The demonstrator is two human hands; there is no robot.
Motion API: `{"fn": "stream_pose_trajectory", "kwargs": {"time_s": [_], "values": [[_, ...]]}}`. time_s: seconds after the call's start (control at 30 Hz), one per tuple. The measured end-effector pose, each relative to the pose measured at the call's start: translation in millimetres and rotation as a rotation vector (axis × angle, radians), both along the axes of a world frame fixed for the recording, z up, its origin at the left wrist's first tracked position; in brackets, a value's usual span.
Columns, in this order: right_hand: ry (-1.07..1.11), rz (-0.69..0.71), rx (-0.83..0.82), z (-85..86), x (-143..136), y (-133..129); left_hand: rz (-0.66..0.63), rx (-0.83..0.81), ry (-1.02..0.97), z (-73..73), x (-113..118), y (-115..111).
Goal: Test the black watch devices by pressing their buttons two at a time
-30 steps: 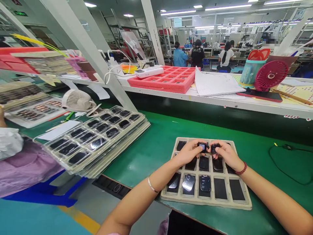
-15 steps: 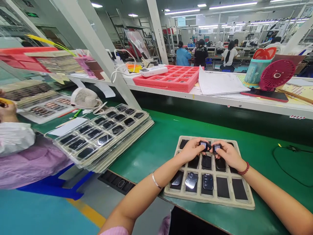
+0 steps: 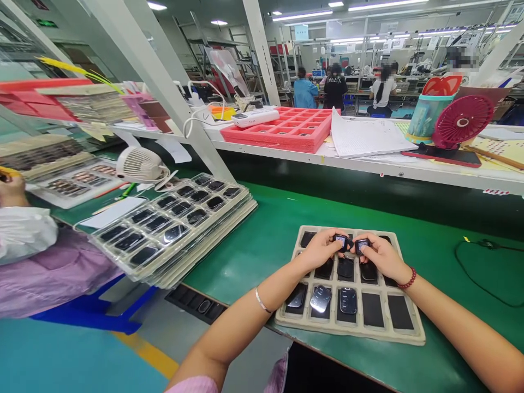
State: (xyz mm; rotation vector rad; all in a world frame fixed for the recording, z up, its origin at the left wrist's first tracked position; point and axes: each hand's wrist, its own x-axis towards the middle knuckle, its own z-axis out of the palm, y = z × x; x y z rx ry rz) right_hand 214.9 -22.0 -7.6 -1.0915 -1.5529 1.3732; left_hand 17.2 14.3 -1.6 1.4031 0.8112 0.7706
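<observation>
Above the back part of a beige compartment tray (image 3: 347,331), both hands are closed, each on a small black smartwatch body. My left hand (image 3: 321,251) grips one smartwatch (image 3: 340,240) with a lit, code-like pattern on its screen. Held in my right hand (image 3: 383,255) is a second smartwatch (image 3: 362,245), its screen lit in the same way. The two are close together; whether they touch, I cannot tell. In the tray's front row lie dark watch faces, among them a shiny one (image 3: 320,299) and one with lines of text (image 3: 347,301). Two front-right compartments show black lining.
To the left, stacked trays (image 3: 196,218) hold several dark watch faces. A white fan (image 3: 139,164) stands behind them, beside a co-worker's hand (image 3: 12,188). The shelf (image 3: 360,168) ahead carries a red foam tray (image 3: 274,139), papers and a magenta fan (image 3: 464,123). A black cable (image 3: 470,278) lies right.
The right-hand smartwatch has turned slightly, and my right thumb sits a little differently on it. Otherwise the hands and tray stay almost in place; the view has shifted marginally.
</observation>
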Motion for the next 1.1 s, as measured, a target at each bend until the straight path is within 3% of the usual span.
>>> {"fn": "stream_pose_trajectory", "kwargs": {"time_s": [0.53, 0.73, 0.93, 1.1], "values": [[0.019, 0.013, 0.032, -3.7, 2.0, 1.2, -0.006, -0.002, 0.019, 2.6, 0.1, -1.3], [-0.047, 0.005, 0.140, -4.1, -0.3, 0.0, 0.003, 0.031, -0.060, -1.3, 1.1, -0.8], [-0.007, 0.002, 0.041, -0.3, -0.7, -0.9, -0.009, 0.017, -0.034, 2.0, 0.3, -1.5], [-0.076, -0.005, 0.102, 2.5, -1.9, -1.9, 0.007, -0.007, 0.011, 0.9, 0.9, -1.0]]}}
